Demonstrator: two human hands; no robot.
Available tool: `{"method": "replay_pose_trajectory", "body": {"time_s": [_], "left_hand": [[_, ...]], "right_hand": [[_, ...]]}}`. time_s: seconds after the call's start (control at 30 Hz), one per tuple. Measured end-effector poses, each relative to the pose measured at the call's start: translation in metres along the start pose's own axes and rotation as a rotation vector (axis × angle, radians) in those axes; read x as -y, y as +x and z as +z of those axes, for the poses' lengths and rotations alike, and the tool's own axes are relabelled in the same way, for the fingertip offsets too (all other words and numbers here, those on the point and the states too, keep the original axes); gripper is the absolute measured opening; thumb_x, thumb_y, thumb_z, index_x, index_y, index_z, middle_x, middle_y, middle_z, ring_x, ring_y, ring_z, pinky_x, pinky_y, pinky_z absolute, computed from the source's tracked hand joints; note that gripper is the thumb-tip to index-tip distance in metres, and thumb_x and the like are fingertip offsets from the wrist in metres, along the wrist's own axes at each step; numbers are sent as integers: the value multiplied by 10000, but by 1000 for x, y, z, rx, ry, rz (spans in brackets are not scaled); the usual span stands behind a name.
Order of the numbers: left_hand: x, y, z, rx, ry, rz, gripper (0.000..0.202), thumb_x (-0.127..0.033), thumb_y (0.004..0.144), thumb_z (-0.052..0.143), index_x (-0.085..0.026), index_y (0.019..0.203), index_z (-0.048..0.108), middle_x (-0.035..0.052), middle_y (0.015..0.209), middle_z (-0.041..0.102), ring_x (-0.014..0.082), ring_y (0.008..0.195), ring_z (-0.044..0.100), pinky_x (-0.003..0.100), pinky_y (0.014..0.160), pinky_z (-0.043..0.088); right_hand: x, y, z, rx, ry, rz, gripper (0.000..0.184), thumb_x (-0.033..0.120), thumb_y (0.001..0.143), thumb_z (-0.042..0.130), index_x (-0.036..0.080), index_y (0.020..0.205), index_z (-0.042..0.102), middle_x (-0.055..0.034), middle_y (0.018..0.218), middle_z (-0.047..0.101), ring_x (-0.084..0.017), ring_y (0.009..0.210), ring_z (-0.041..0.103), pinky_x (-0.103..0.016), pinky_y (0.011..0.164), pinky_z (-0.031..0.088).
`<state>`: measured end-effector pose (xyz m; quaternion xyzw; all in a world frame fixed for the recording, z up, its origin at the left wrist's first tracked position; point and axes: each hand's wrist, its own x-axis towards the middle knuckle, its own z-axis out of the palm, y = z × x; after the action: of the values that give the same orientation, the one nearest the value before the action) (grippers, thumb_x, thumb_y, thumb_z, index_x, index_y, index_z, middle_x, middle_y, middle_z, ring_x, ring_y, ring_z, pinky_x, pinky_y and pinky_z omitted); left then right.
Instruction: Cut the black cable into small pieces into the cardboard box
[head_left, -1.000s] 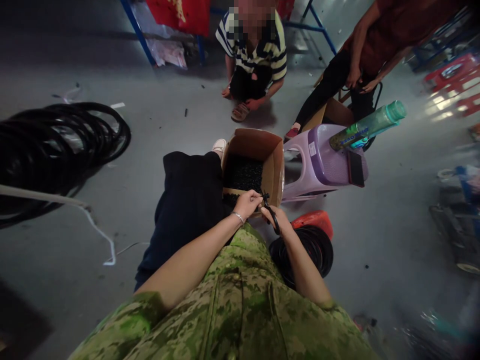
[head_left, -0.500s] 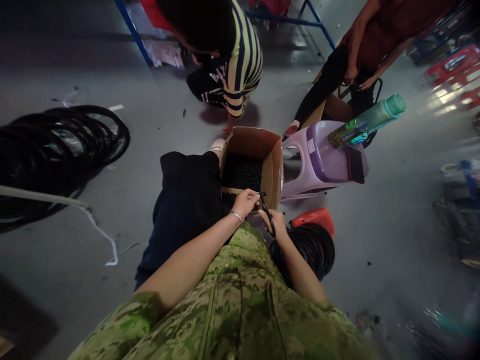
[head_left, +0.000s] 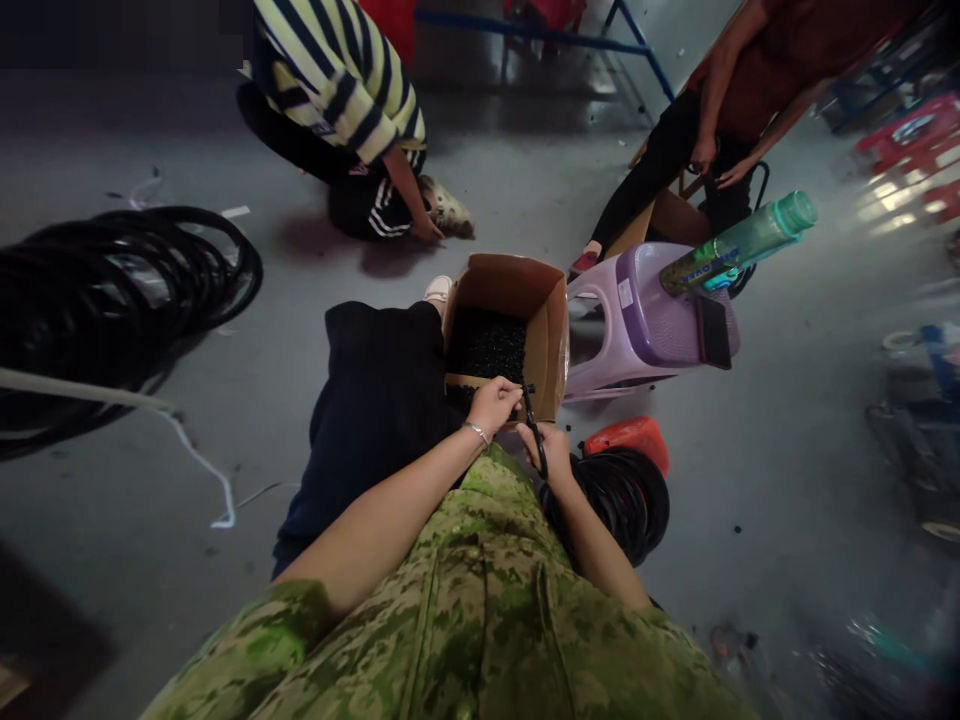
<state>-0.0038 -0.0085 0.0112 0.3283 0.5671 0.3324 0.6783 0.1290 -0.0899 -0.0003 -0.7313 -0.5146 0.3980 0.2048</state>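
Observation:
My left hand (head_left: 493, 404) is closed in a pinch over the near edge of an open cardboard box (head_left: 553, 345). At its fingertips is a small black piece (head_left: 529, 388), too small to make out well. Black-handled scissors (head_left: 533, 428) are in my right hand (head_left: 553, 452), their blades pointing away from me beside the left fingertips. Whether the blades touch the black piece I cannot tell. Inside the box lies a heap of small black pieces (head_left: 487, 345).
Right of the box stands a purple stool (head_left: 637, 310) bearing a bottle (head_left: 739, 245) and a dark phone-like slab (head_left: 712, 332). Black hose coils lie left (head_left: 217, 265) and near right (head_left: 634, 500), by a red bag (head_left: 630, 440). Two people (head_left: 375, 110) are beyond.
The person in the striped top has moved left, away from the box, hand low by their shoe. My hands stay almost where they were, with the scissors still by the left fingertips.

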Motion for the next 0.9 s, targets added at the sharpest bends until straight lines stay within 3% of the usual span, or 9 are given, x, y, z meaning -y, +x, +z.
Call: {"method": "replay_pose_trajectory", "body": {"time_s": [0.2, 0.4, 0.9], "left_hand": [[-2, -1, 0, 86, 95, 15, 130, -193, 681, 674, -170, 612, 565, -38, 481, 576, 82, 454, 484, 190, 478, 345], [4, 4, 0, -23, 44, 17, 129, -214, 701, 658, -177, 633, 555, -39, 493, 574, 85, 474, 497, 187, 490, 350], [12, 10, -2, -81, 67, -7, 146, -218, 722, 657, -176, 652, 537, -32, 519, 583, 89, 482, 495, 193, 519, 370]], "right_hand": [[5, 10, -13, 124, 34, 2, 561, 688, 829, 469, 171, 659, 607, -33, 580, 649, -131, 490, 616, -212, 519, 465], [5, 12, -3, 60, 41, 45, 597, 729, 800, 476, 180, 580, 554, -5, 466, 565, -106, 373, 524, -200, 416, 404], [-6, 5, 14, -36, -27, 26, 553, 687, 789, 515, 200, 528, 535, 8, 425, 530, -129, 397, 516, -225, 480, 403]]}}
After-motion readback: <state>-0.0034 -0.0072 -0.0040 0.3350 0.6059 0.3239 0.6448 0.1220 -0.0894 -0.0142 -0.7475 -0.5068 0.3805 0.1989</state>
